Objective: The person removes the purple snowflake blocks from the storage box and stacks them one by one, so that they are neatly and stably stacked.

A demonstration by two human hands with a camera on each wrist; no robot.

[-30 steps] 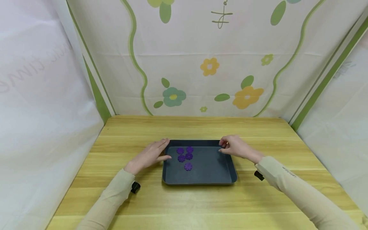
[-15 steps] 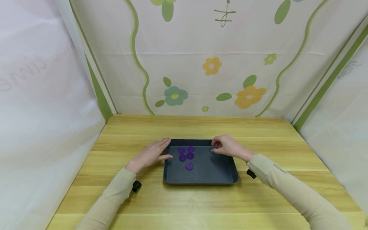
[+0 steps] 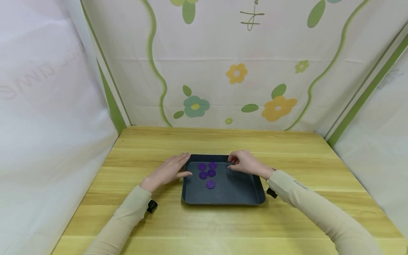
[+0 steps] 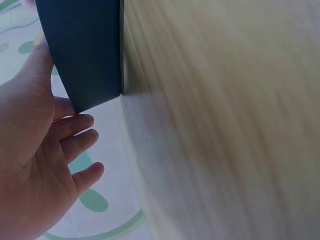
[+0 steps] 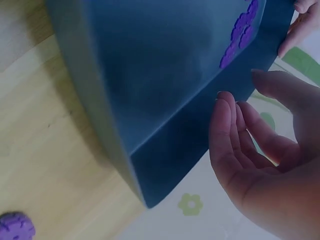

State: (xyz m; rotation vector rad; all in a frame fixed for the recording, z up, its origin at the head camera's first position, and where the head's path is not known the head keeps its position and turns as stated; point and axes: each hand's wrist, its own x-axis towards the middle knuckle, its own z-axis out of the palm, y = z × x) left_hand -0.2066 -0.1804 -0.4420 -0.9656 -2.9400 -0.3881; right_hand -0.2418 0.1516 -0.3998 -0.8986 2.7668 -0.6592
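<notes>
Several purple flower-shaped discs (image 3: 210, 184) lie in the left half of a dark blue-grey tray (image 3: 236, 191). At the tray's far left corner rests my left hand (image 3: 167, 171), its fingers extended along the rim and its thumb reaching over the left wall. The left wrist view shows this hand (image 4: 35, 145) with fingertips right at the corner. Over the far right part of the tray hovers my right hand (image 3: 248, 164), thumb and fingers apart. Seen from the right wrist, that hand (image 5: 260, 150) has loosely bent fingers with nothing visible between them.
On the wooden table (image 3: 153, 226), another purple flower-shaped piece (image 5: 15, 227) lies right of the tray, mostly hidden by the right wrist in the head view. A white floral cloth (image 3: 216, 88) hangs behind the table, and white cloth also hangs at both sides.
My right hand has moved left across the far side of the tray, and the purple piece on the table now peeks out behind the wrist. My left hand stays at the tray's corner.
</notes>
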